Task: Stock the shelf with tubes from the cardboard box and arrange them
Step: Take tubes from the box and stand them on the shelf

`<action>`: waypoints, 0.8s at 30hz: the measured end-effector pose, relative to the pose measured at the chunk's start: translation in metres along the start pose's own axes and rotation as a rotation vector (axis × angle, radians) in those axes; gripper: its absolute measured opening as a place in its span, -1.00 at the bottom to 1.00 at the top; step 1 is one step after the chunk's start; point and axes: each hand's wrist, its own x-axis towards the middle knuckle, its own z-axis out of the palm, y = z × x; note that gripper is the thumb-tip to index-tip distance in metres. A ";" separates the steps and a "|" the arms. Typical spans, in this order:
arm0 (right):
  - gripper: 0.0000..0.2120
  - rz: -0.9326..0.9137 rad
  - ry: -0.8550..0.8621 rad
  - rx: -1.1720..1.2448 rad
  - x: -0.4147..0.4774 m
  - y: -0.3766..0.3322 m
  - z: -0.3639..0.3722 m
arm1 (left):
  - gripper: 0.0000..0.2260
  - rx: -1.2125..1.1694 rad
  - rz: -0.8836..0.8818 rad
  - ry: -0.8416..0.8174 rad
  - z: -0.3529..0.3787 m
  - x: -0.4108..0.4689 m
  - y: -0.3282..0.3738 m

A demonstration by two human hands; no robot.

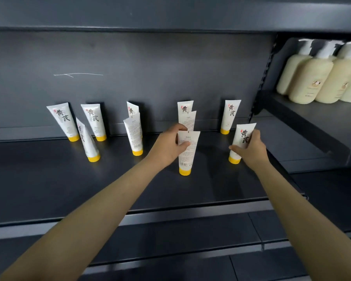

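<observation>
White tubes with yellow caps stand cap-down on the dark shelf point(49, 179). My left hand point(168, 147) grips one tube point(187, 157) in the middle front, its back label facing me. My right hand point(251, 148) holds another tube point(240, 138) to the right, front label showing. Behind stand several more: two at the left back point(64, 121) point(93, 121), a leaning one point(87, 140) in front of them, a pair in the middle point(134, 134), two behind my left hand point(187, 115), and one at the right back point(230, 116). The cardboard box is out of view.
The neighbouring shelf bay on the right carries a row of cream-coloured pump bottles point(320, 78). A slotted upright post point(265, 74) divides the bays. The shelf's front edge point(170, 216) runs below my forearms, with lower shelves beneath.
</observation>
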 end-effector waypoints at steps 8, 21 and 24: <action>-0.44 0.031 -0.076 -0.021 0.018 0.021 0.006 | -0.69 -0.037 -0.008 -0.048 0.001 -0.004 -0.005; -0.34 0.002 -0.118 -0.044 0.100 0.026 0.022 | -0.72 0.082 -0.132 0.050 0.024 0.015 0.004; -0.36 -0.019 -0.118 -0.042 0.108 0.031 0.025 | -0.72 0.100 -0.172 0.071 0.025 0.012 0.010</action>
